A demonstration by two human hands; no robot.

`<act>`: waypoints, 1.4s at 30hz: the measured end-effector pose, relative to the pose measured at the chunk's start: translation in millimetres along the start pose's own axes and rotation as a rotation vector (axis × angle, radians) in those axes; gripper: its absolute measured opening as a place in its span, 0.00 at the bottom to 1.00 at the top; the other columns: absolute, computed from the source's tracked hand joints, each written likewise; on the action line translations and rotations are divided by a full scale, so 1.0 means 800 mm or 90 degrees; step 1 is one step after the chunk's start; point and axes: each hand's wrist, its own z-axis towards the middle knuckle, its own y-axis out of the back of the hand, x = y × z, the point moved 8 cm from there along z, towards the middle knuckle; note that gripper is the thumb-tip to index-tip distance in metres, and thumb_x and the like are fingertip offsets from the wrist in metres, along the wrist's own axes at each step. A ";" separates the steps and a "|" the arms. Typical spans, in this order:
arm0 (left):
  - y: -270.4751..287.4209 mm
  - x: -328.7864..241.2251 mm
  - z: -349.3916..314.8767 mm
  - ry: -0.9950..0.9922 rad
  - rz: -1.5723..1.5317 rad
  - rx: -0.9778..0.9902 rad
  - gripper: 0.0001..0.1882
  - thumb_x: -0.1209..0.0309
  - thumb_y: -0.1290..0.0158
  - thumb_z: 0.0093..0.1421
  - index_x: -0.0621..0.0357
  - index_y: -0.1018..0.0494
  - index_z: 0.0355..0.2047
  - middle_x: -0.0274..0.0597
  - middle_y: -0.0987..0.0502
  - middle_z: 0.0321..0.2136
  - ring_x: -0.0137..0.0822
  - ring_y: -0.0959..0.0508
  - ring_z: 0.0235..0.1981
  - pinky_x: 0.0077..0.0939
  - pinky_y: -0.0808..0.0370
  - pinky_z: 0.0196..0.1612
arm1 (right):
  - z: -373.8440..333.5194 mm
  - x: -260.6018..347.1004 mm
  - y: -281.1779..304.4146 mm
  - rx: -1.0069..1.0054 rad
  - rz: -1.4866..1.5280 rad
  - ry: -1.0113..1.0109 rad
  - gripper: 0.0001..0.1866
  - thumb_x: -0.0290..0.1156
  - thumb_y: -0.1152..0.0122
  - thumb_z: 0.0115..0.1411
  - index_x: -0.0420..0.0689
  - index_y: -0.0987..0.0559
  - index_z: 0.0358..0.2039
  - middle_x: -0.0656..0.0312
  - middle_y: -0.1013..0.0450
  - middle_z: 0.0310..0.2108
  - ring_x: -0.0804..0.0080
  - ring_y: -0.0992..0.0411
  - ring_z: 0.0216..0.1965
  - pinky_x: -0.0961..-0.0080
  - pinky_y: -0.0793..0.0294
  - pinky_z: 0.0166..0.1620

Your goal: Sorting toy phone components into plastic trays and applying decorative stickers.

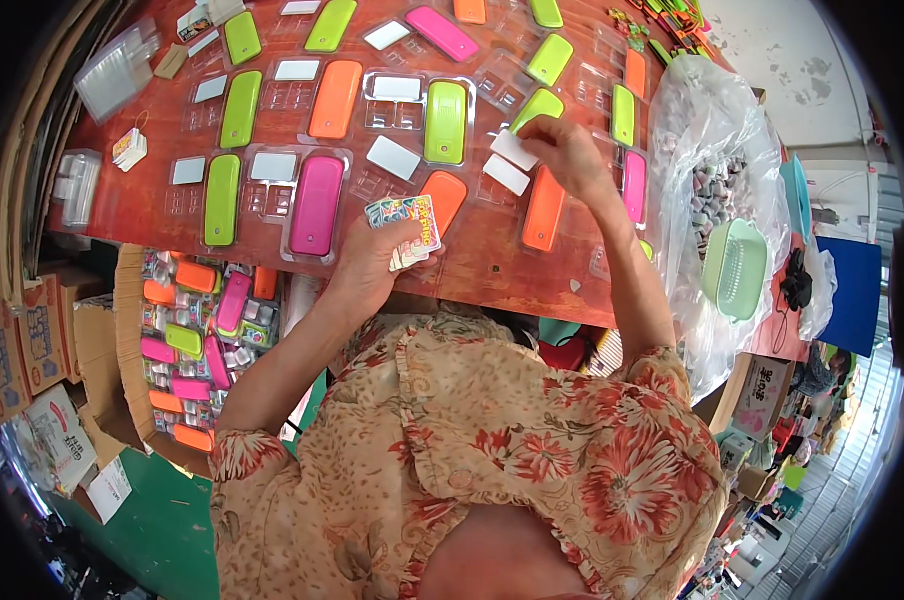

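My left hand point(364, 268) is closed round a small stack of colourful printed cards point(408, 218) near the front of the table. Farther right, my right hand point(575, 162) pinches the edge of a blank white card point(513, 151). Just below that card lies another white card point(506, 175), beside a long orange case point(543, 212) in a clear plastic tray. A second orange case point(446, 200) lies partly behind the held stack. Above my right fingers is a green case point(538, 108), and a white card point(393, 158) rests left of it.
Rows of clear trays with green, orange and pink cases point(317, 205) cover the red-brown table point(452, 285). At right stand a plastic bag of small pieces point(717, 190) and a pale green basket point(736, 270). A carton point(130, 330) of packed cases sits at lower left.
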 end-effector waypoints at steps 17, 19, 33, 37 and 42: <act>0.012 -0.006 -0.009 -0.027 -0.050 0.000 0.12 0.77 0.52 0.47 0.67 0.35 0.33 0.43 0.28 0.26 0.35 0.25 0.25 0.27 0.24 0.25 | 0.109 -0.030 0.035 -0.209 -0.238 0.005 0.08 0.29 0.49 0.45 0.45 0.26 0.28 0.57 0.29 0.26 0.62 0.29 0.29 0.71 0.31 0.31; 0.017 -0.002 -0.010 -0.014 -0.053 -0.019 0.12 0.77 0.52 0.47 0.67 0.35 0.33 0.42 0.28 0.26 0.35 0.25 0.25 0.27 0.24 0.26 | 0.103 -0.017 0.028 -0.230 -0.251 0.064 0.08 0.29 0.49 0.45 0.45 0.26 0.28 0.57 0.29 0.27 0.62 0.30 0.29 0.71 0.31 0.31; 0.012 -0.005 -0.009 0.000 -0.039 -0.012 0.12 0.76 0.51 0.46 0.67 0.34 0.32 0.43 0.27 0.26 0.34 0.25 0.25 0.25 0.25 0.26 | -0.018 0.032 -0.020 -0.020 -0.205 0.176 0.10 0.27 0.43 0.44 0.44 0.27 0.31 0.59 0.34 0.26 0.64 0.32 0.30 0.72 0.33 0.31; 0.011 -0.005 -0.011 -0.007 -0.028 -0.008 0.11 0.76 0.51 0.46 0.67 0.34 0.32 0.43 0.28 0.26 0.35 0.25 0.25 0.26 0.24 0.26 | -0.011 0.042 -0.023 -0.077 -0.272 0.263 0.08 0.28 0.44 0.45 0.43 0.27 0.29 0.58 0.33 0.25 0.62 0.33 0.30 0.71 0.33 0.31; 0.013 -0.005 -0.010 -0.004 -0.039 -0.008 0.11 0.76 0.51 0.46 0.67 0.34 0.32 0.43 0.28 0.26 0.35 0.25 0.25 0.25 0.25 0.26 | -0.023 0.051 -0.007 -0.099 -0.204 0.208 0.08 0.27 0.43 0.43 0.42 0.28 0.27 0.58 0.33 0.27 0.60 0.33 0.31 0.70 0.33 0.31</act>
